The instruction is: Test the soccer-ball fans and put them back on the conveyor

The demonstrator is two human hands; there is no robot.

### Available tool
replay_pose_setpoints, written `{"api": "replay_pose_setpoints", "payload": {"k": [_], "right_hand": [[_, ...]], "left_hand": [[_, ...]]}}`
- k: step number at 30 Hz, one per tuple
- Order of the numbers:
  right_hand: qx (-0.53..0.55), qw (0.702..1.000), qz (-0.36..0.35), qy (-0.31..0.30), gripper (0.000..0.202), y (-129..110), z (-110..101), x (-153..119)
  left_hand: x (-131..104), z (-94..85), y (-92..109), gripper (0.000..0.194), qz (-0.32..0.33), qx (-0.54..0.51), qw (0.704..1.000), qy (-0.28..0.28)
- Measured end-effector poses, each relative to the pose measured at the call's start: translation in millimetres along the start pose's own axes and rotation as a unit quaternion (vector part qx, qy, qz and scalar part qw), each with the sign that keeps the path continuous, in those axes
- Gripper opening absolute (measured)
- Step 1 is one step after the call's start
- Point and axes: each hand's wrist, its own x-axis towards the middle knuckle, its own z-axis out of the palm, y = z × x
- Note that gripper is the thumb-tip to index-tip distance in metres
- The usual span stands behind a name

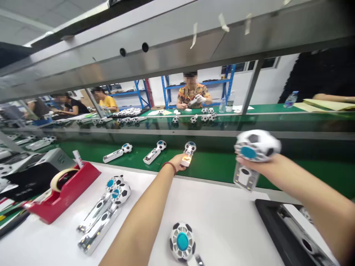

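My left hand point(179, 162) reaches out over the green conveyor belt point(216, 168) and grips a soccer-ball-headed hand fan point(188, 152) by its white handle, head pointing away. My right hand point(251, 164) holds a second soccer-ball fan point(253, 151) up in the air over the belt's near edge, ball head on top, handle hanging down. Two more fans point(154, 152) point(118, 153) lie on the belt to the left. On the white table point(222, 214) before me lie a few stacked fans point(107, 207) and one fan point(183, 242) near the front edge.
A red tape dispenser point(62, 190) sits at the table's left. A black tray point(288, 232) with parts is at the right. Across the belt, other people work at a second bench with more fans point(205, 117). A steel shelf point(177, 44) hangs overhead.
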Motion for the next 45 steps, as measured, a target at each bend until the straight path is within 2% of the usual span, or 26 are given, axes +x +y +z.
{"api": "replay_pose_setpoints", "payload": {"k": [2,3,6,8,9,11,13,15,16,18,24,29,34,45], "right_hand": [[-0.008,0.997,0.071,-0.04,0.023,6,1,28],[-0.007,0.995,0.086,-0.04,0.023,11,1,43],[-0.02,0.991,0.126,0.025,0.04,26,0,81],[-0.017,0.988,0.134,0.069,0.055,27,4,88],[-0.009,0.989,0.127,0.08,0.06,23,7,86],[0.036,0.994,0.086,0.06,0.058,7,20,70],[0.12,0.992,0.012,-0.023,0.057,-15,36,46],[0.172,0.978,-0.038,-0.108,0.061,-35,50,20],[0.183,0.971,-0.068,-0.136,0.062,-42,55,9],[0.177,0.966,-0.118,-0.149,0.056,-50,58,-10],[0.141,0.976,-0.155,-0.054,0.041,-49,46,-52],[0.125,0.968,-0.216,0.022,0.037,-50,44,-71],[0.129,0.967,-0.217,0.041,0.039,-46,49,-73],[0.119,0.97,-0.206,0.05,0.036,-43,57,-68]], "left_hand": [[-16,-0.9,0,0.03,0.028,-0.092,0.995,-0.02],[-26,-0.2,0,0.029,0.045,-0.134,0.989,-0.03],[-59,5.0,3,0.025,0.095,-0.233,0.966,-0.064],[-79,10.3,8,0.033,0.112,-0.291,0.945,-0.095],[-87,13.4,10,0.037,0.114,-0.317,0.935,-0.11],[-101,20.1,17,0.041,0.114,-0.357,0.918,-0.13],[-112,27.3,24,0.042,0.115,-0.364,0.914,-0.136],[-123,34.6,29,0.044,0.117,-0.354,0.917,-0.146],[-129,38.1,32,0.045,0.117,-0.345,0.918,-0.157],[-142,44.7,36,0.047,0.113,-0.328,0.919,-0.186],[-176,61.9,43,0.047,0.119,-0.304,0.91,-0.254],[-190,71.6,45,0.046,0.142,-0.28,0.908,-0.276],[-193,77.0,42,0.053,0.128,-0.296,0.898,-0.298],[-191,78.6,40,0.048,0.097,-0.314,0.893,-0.307]]}}
